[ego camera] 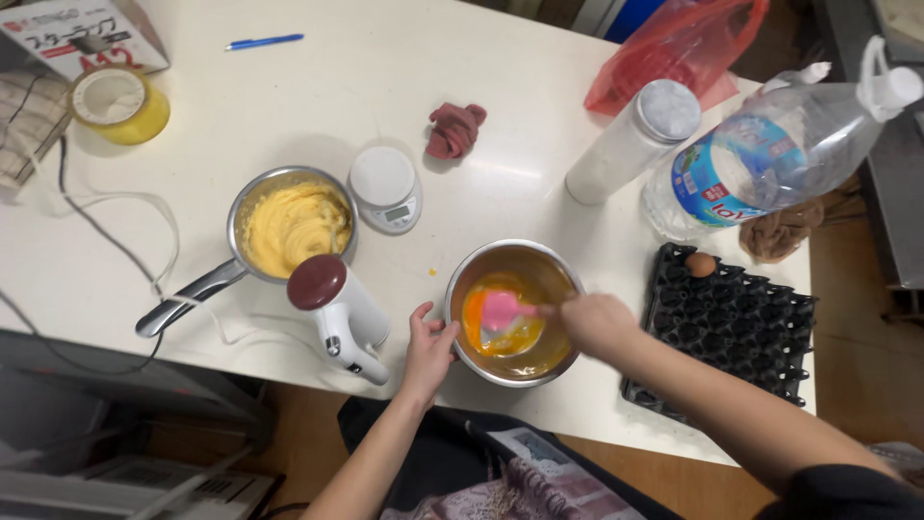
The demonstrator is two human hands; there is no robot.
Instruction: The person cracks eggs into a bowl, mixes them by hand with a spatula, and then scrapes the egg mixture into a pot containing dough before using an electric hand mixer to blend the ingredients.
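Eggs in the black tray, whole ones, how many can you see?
1: a single brown egg sits in the far left corner of the black egg tray. The right forearm covers the tray's near left part, so more may be hidden.

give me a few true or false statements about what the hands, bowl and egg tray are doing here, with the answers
1. The left hand rests against the rim of the steel bowl. True.
2. The right hand holds a blue whisk. False: it holds a pink spatula inside the bowl.
3. The bowl holds beaten egg, yellow and orange. True.
4. The black egg tray is full of eggs. False: only one egg shows, at a far corner.
5. The saucepan of yellow batter stands right of the bowl. False: it stands to the left, beside the hand mixer.
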